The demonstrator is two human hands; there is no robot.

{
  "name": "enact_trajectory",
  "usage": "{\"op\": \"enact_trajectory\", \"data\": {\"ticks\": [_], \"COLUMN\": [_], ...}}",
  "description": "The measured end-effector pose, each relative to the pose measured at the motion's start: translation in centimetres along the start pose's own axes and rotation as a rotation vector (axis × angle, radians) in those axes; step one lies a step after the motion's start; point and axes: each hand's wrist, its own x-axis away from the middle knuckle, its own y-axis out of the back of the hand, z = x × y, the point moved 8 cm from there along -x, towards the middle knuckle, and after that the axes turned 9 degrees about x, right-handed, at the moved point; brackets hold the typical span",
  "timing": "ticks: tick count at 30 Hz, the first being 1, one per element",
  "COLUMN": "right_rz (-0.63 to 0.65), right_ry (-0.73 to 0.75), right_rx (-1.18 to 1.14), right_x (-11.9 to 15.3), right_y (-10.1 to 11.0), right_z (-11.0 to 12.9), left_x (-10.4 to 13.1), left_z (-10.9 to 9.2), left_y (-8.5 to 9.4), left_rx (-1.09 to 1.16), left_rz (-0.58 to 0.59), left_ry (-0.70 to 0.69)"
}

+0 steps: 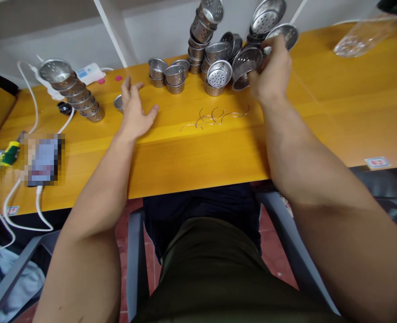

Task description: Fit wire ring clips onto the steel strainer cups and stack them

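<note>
My left hand (136, 112) hovers over the table with its fingers apart, beside a small metal cup (118, 103). At the back right, my right hand (274, 72) has its fingers closed at a perforated metal cup (247, 63), which looks blurred and tilted. Another wide cup (288, 36) shows just behind that hand. Perforated cups (219, 74) stand in stacks and loose along the back. Several thin curved wires (212, 119) lie on the table between my hands. A leaning stack of cups (80, 96) is left of my left hand.
The yellow table (191, 166) meets a grey shelf wall at the back. On the left are a phone (45, 161), white cables, a green and yellow tool (10, 154) and a white box (90, 73). A clear plastic bag (363, 38) lies at the back right.
</note>
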Motion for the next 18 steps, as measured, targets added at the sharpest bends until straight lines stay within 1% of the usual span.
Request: {"op": "enact_trajectory", "data": {"ticks": [3,5,7,9,12,14,15,16,17,18], "right_rz": [-0.001,-0.008,-0.033,-0.07,-0.182,-0.269,-0.292,-0.285,-0.237,-0.156], "right_ry": [-0.018,-0.041,-0.049,-0.014,0.129,0.261,0.33,0.396,0.452,0.492], "right_rx": [-0.038,-0.035,-0.014,-0.022,-0.149,-0.32,-0.419,-0.518,-0.608,-0.686], "right_x": [-0.1,-0.3,-0.5,-0.8,-1.0,-0.5,0.0,0.6,1.4,2.4], "right_y": [-0.1,-0.1,0.1,0.3,1.5,2.7,3.2,3.6,3.6,3.3], "right_z": [-0.1,-0.2,-0.4,-0.4,0.4,1.5,2.3,3.2,4.4,5.8], "left_x": [0.2,0.4,0.5,0.5,0.1,-0.3,-0.6,-0.8,-1.1,-1.4], "left_z": [1.3,2.0,2.2,1.7,-0.4,-2.4,-3.5,-4.7,-5.9,-7.0], "left_y": [0.5,0.6,0.5,0.4,0.5,0.7,0.7,0.5,0.0,-0.8], "left_rx": [0.102,0.116,0.085,0.063,0.057,0.04,0.026,0.015,0.011,0.017], "left_rz": [-0.102,-0.148,-0.166,-0.158,-0.118,-0.118,-0.125,-0.124,-0.11,-0.084], "left_ry": [0.042,0.057,0.069,0.052,-0.036,-0.077,-0.087,-0.093,-0.1,-0.105]}}
